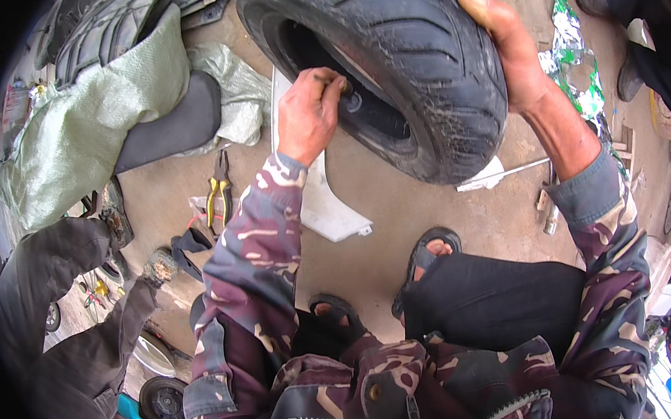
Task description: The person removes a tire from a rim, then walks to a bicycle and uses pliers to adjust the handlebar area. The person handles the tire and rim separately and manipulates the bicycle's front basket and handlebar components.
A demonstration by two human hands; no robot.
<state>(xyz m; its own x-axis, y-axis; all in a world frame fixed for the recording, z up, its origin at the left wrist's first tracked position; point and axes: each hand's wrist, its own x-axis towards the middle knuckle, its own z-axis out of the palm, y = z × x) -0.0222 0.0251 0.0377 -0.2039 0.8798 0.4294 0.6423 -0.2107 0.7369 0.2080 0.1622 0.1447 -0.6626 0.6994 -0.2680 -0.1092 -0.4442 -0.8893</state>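
A black tyre (435,65) with worn, grooved tread is held up tilted in front of me, its hollow inner side facing left. My right hand (515,50) grips the tread on the tyre's right side, thumb on top and the other fingers hidden behind it. At the opening, my left hand (311,114) is closed in a pinch, its fingertips by the inner wall. What those fingers hold, if anything, I cannot make out. Just beside the fingertips, a small round patch-like spot (353,101) shows on the tyre's inside.
Yellow-and-black pliers (221,191) lie on the floor at left. Behind them are a dark seat pad (172,120) and a pale green woven sack (97,126). A white panel (327,206) lies below the tyre. Other people's legs stand at left (62,273) and far right (651,30).
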